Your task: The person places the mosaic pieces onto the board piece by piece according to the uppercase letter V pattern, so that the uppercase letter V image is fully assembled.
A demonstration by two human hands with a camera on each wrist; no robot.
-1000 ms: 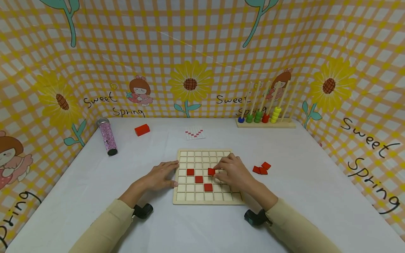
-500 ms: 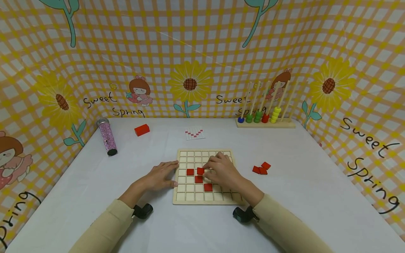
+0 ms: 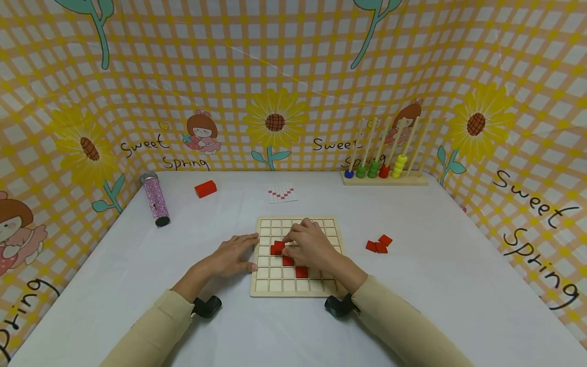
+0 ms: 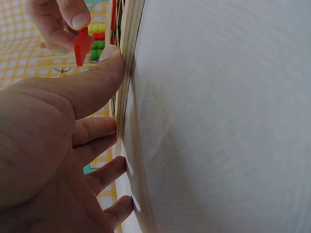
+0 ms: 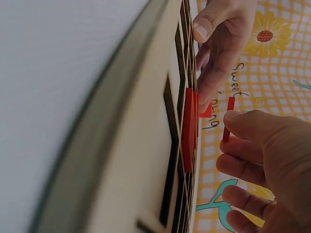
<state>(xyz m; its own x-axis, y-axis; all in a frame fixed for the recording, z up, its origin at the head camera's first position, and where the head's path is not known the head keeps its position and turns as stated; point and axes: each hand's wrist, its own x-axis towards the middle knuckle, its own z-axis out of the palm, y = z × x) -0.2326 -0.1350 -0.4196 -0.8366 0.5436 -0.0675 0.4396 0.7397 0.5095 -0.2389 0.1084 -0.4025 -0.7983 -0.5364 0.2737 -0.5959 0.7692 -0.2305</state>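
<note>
The right hand [image 3: 313,245] pinches a thin square red tile [image 5: 229,119] between thumb and finger. In the right wrist view a gap shows between that tile and the wooden grid board [image 3: 270,289]. Seen from the head, the held tile overlaps a red tile [image 3: 274,252] lying in a square on the board's left part. Two more red tiles lie in squares, stepping diagonally toward the front: a nearer tile [image 3: 301,272] and a middle tile [image 3: 287,261], partly covered by the right hand. The left hand [image 3: 228,256] rests with extended fingers and thumb against the board's left edge.
Several loose red tiles [image 3: 380,246] lie right of the board. Behind it is a card [image 3: 282,193] printed with a red V pattern. A red block [image 3: 206,189] and a glittery pink microphone [image 3: 156,200] lie back left. A bead abacus [image 3: 385,180] stands back right.
The right hand has moved left across the board with the pinched red tile, now over the leftmost placed tile. The left hand has stayed at the board's edge.
</note>
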